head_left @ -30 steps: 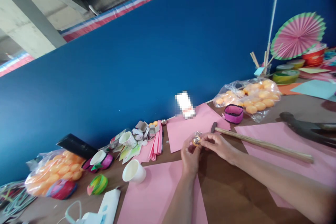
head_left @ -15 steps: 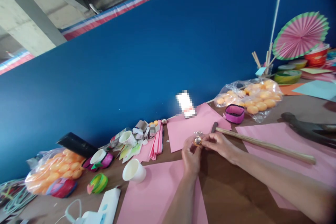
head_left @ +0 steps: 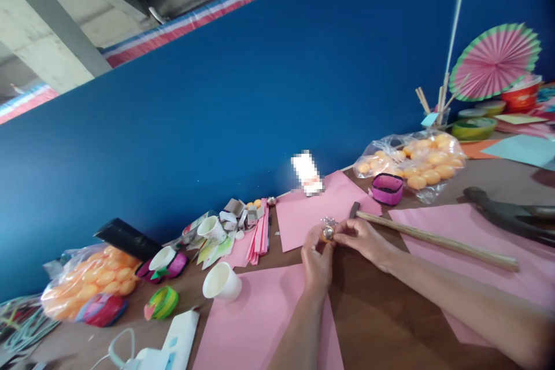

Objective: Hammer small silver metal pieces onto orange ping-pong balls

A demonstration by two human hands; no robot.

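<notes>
Just right of centre, in the lower half of the frame, the left hand pinches a small ball, silver with orange around it. The right hand's fingers are drawn narrow at the ball's right edge; whether they grip it, I cannot tell. A hammer lies right of the ball; a cup sits left of it on the tabletop.

The little held ball is shiny silver and orange. The wall is blue. The paper fan is pink with a green edge. The paper sheets are plain pink, the front cup is white, and the banner has blue, white and red stripes.
</notes>
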